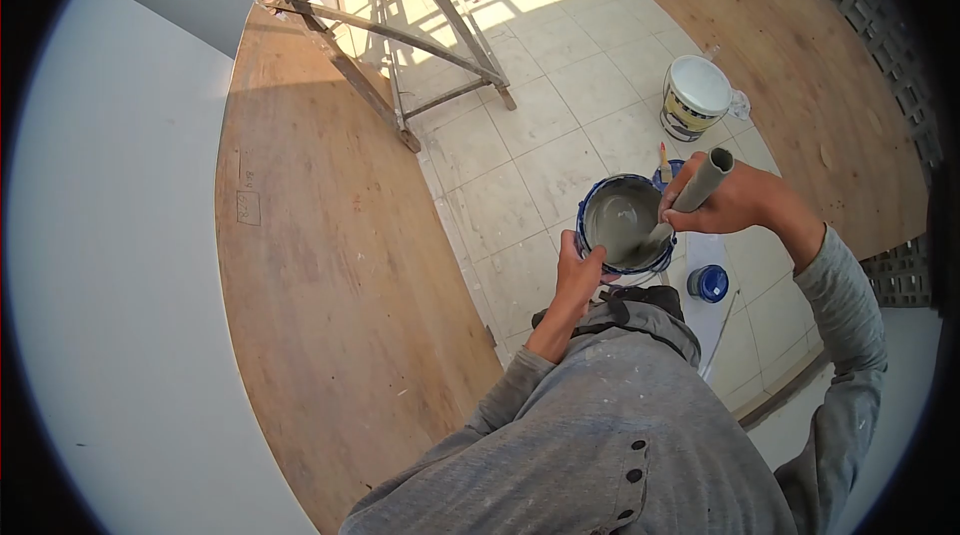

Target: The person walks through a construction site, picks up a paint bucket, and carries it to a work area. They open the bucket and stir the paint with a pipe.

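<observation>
A blue-rimmed bucket (612, 197) holding grey, paint-like liquid stands in front of my body. My left hand (580, 273) grips the bucket's near left rim, thumb over the edge. Wrapped in my right hand (735, 197) is a grey pipe (705, 178), tilted, with its hollow upper end toward me and its lower end down in the grey liquid at the bucket's right side. Just beyond my right hand, a paintbrush (666, 167) shows with its red-tipped handle, by a blue container partly hidden by the hand.
A white bucket (700, 85) stands farther off on the tiled floor (540, 130). A small blue-lidded jar (709, 283) sits at right. Plywood sheets (330, 265) lie left and upper right (800, 65). A metal trestle (400, 35) stands at the upper left.
</observation>
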A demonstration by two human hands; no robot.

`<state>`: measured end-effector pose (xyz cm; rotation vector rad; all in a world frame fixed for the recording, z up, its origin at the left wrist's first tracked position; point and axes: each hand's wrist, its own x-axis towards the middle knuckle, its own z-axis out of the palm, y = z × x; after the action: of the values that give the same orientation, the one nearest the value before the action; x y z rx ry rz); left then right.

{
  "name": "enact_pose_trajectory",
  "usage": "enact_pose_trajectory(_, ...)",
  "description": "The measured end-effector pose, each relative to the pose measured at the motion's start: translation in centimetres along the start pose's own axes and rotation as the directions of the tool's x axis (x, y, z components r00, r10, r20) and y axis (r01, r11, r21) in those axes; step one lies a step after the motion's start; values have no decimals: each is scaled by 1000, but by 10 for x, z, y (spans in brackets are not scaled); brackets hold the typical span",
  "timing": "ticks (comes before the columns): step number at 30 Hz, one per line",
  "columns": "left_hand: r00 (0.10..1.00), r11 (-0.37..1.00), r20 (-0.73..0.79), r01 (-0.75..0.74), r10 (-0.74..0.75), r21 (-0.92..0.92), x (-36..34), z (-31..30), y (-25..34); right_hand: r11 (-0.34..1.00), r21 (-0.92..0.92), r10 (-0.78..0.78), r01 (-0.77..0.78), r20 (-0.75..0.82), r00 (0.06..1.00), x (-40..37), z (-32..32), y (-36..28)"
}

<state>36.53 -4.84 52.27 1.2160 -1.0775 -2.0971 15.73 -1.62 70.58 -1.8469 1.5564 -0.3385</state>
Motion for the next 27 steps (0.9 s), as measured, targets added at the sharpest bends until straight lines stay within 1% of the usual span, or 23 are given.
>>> enact_pose_trajectory(1,999,999,-4,-32,32,-36,-3,2,0,992,-112,44,-51,-62,997,3,-3,-3)
enact_pose_trajectory(2,999,999,8,-35,36,-30,-2,2,2,968,-225,80,-110,-136,988,7,-5,-8)
enact_pose_trajectory(4,1000,1000,22,-17,16,13,-3,3,6,962,-235,95,-136,-174,980,8,5,-14)
enact_pose_trajectory(5,1000,1000,25,-14,14,14,-2,2,5,980,-193,-70,37,-169,983,8,14,-8)
enact_pose_trajectory(6,999,999,22,-45,45,24,1,-1,4,966,-150,-235,210,-174,956,7,18,-4)
enact_pose_trajectory(7,997,996,19,-77,76,35,2,-3,5,991,70,-117,117,-6,993,4,10,-4)
enact_pose_trajectory(8,997,996,20,-79,78,36,3,-1,5,991,69,-117,118,-9,993,4,1,-6)
enact_pose_trajectory(9,999,998,27,-31,30,47,1,-1,3,998,-61,31,-31,2,1000,3,-6,-9)
enact_pose_trajectory(10,999,998,37,18,-20,62,-3,-1,5,966,-186,183,-181,-9,983,3,-8,-12)
enact_pose_trajectory(11,999,998,48,15,-18,67,-4,1,9,957,-224,160,-185,-123,979,5,-6,-10)
enact_pose_trajectory(12,998,999,54,27,-29,35,-6,3,12,955,-226,166,-193,-136,977,7,1,-6)
enact_pose_trajectory(13,997,999,55,45,-45,0,-8,6,14,971,-237,0,-45,-187,982,8,10,-5)
enact_pose_trajectory(14,997,999,55,51,-51,0,-9,5,14,963,-250,-165,105,-230,959,7,16,-6)
enact_pose_trajectory(15,997,999,60,39,-41,22,-7,3,14,996,-6,-93,92,-92,991,4,14,-7)
enact_pose_trajectory(16,997,999,68,24,-27,43,-4,2,15,996,-5,-91,91,-97,991,2,12,-2)
enact_pose_trajectory(18,998,998,59,22,-25,60,-2,1,4,999,23,42,-42,4,999,-2,5,13)
enact_pose_trajectory(19,999,997,45,23,-26,76,-4,2,0,982,-115,141,-150,-78,987,0,-2,3)
enact_pose_trajectory(20,999,997,47,21,-25,77,-4,3,-3,982,-116,142,-150,-80,987,4,0,-2)
enact_pose_trajectory(22,999,996,49,-13,8,93,-1,3,-8,986,-161,7,-36,-182,983,8,10,-7)
enact_pose_trajectory(23,999,996,47,-7,2,93,-1,2,-10,990,-121,-93,71,-180,979,8,21,1)
enact_pose_trajectory(24,999,996,36,-17,14,90,2,0,-11,990,-118,-91,70,-180,980,5,21,4)
enact_pose_trajectory(26,999,996,26,-29,26,86,1,0,-8,998,61,28,-30,33,999,-2,17,5)
enact_pose_trajectory(27,999,997,37,-11,8,70,-3,1,-8,990,-44,134,-134,7,991,-4,12,6)
